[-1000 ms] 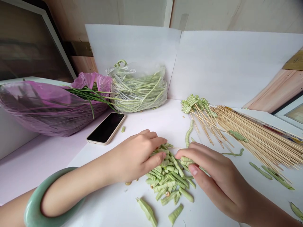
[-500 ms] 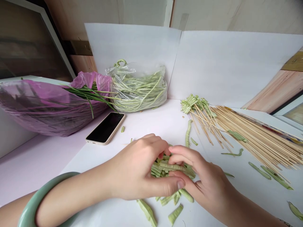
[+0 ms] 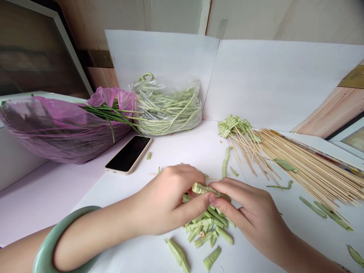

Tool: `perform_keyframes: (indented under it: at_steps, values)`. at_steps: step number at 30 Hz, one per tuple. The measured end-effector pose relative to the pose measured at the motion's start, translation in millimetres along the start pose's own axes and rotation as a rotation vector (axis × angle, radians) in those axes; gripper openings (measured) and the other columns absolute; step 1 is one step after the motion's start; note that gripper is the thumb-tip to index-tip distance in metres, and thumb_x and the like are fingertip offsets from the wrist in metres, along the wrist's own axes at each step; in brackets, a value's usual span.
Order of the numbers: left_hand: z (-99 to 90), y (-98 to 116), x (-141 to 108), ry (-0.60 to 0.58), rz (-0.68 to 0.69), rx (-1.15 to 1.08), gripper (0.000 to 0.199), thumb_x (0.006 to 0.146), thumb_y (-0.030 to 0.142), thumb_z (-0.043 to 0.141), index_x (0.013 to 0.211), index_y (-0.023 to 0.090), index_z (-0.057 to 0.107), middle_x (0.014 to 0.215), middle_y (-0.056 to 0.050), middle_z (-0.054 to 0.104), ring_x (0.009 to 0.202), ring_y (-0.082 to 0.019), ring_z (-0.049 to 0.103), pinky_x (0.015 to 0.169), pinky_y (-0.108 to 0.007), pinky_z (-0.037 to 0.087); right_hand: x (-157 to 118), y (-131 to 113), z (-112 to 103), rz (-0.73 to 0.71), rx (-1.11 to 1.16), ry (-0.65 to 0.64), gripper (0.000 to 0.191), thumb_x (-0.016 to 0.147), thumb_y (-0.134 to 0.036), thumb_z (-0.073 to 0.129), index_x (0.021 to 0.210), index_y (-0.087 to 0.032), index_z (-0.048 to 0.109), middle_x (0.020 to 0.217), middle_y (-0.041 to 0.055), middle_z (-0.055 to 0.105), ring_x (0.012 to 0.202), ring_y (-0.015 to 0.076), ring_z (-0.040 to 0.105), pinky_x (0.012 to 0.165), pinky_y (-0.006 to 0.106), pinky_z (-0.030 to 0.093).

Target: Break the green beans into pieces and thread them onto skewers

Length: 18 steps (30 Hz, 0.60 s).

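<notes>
**Spotter:** What's at the far left of your feed?

**Me:** A purple plastic bag point(image 3: 57, 129) with long green leaves point(image 3: 109, 115) poking out. Next to it sits a clear plastic bag of long beans point(image 3: 167, 112), and a phone point(image 3: 127, 153) lies face up in front of them.

**Spotter:** And your hands?

**Me:** The left hand point(image 3: 167, 201), a jade bangle point(image 3: 42, 252) on its forearm, and the right hand point(image 3: 253, 214) are together, pinching a cut green bean point(image 3: 209, 190) between them, just above a heap of cut beans point(image 3: 204, 229). A thin bamboo skewer point(image 3: 155, 174) seems to pass under the left hand, but I can't tell whether it's gripped.

**Spotter:** How will that bean handle?

**Me:** Light and soft, I'd judge: wrinkled, a bit limp, and likely to bend or split if squeezed hard. I'd take it gently around its middle with the fingertips, not by its thin ends.

**Spotter:** What's further right?

**Me:** Bean pieces bunched on skewers point(image 3: 231, 127), then a spread of loose bamboo skewers point(image 3: 309, 167), with stray bean strips point(image 3: 313, 207) lying just below them
</notes>
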<state>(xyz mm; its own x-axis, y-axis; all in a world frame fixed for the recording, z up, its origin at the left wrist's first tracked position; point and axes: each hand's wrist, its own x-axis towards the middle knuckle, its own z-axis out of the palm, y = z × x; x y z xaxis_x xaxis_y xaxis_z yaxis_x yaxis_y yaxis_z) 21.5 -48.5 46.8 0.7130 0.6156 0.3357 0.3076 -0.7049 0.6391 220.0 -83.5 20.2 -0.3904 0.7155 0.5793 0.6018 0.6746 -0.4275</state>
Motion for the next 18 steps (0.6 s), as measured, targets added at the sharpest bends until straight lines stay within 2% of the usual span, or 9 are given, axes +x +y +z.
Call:
perform_keyframes:
  at_steps: [3,5,9,13,18]
  values:
    - [0.7,-0.9,0.4,0.046,-0.044,0.003,0.009,0.088,0.024,0.057,0.088,0.016,0.06,0.079,-0.001,0.062,0.072,-0.014,0.057,0.068,-0.023,0.043,-0.2,0.7,0.6,-0.052,-0.054,-0.001,0.017,0.092,-0.012,0.048,0.091,-0.019,0.063,0.068,-0.0006,0.059,0.059,0.0121,0.058,0.051,0.02,0.046]
    - [0.9,-0.9,0.6,0.022,-0.039,0.018,0.01,0.087,0.025,0.059,0.092,0.016,0.06,0.082,-0.001,0.063,0.074,-0.014,0.057,0.069,-0.023,0.043,-0.6,0.4,0.8,-0.083,-0.09,-0.005,0.02,0.092,-0.009,0.046,0.093,-0.018,0.063,0.067,0.0001,0.057,0.059,0.0126,0.056,0.051,0.021,0.045]
    - [1.8,-0.3,-0.2,-0.076,-0.064,0.064,0.021,0.094,0.035,0.052,0.089,0.016,0.058,0.077,-0.002,0.061,0.068,-0.015,0.055,0.062,-0.024,0.04,-2.8,0.5,1.6,-0.153,-0.105,-0.024,0.02,0.093,-0.007,0.044,0.09,-0.016,0.062,0.069,0.001,0.056,0.063,0.0134,0.052,0.058,0.023,0.044]
    - [2.0,2.5,-0.9,-0.186,-0.103,0.058,0.029,0.097,0.038,0.045,0.078,0.017,0.052,0.069,-0.001,0.057,0.06,-0.014,0.051,0.056,-0.023,0.038,-6.1,2.9,4.7,-0.217,-0.146,-0.03,0.024,0.094,-0.01,0.044,0.074,-0.018,0.054,0.063,-0.0016,0.045,0.059,0.0131,0.043,0.058,0.025,0.038]
    - [-1.1,8.3,-0.2,-0.328,-0.001,-0.1,0.029,0.098,0.032,0.043,0.075,0.017,0.05,0.069,-0.001,0.058,0.06,-0.013,0.052,0.058,-0.021,0.042,-7.3,0.7,3.2,-0.309,-0.218,-0.034,0.028,0.091,-0.018,0.052,0.063,-0.021,0.046,0.058,-0.0043,0.039,0.054,0.0129,0.037,0.057,0.027,0.033]
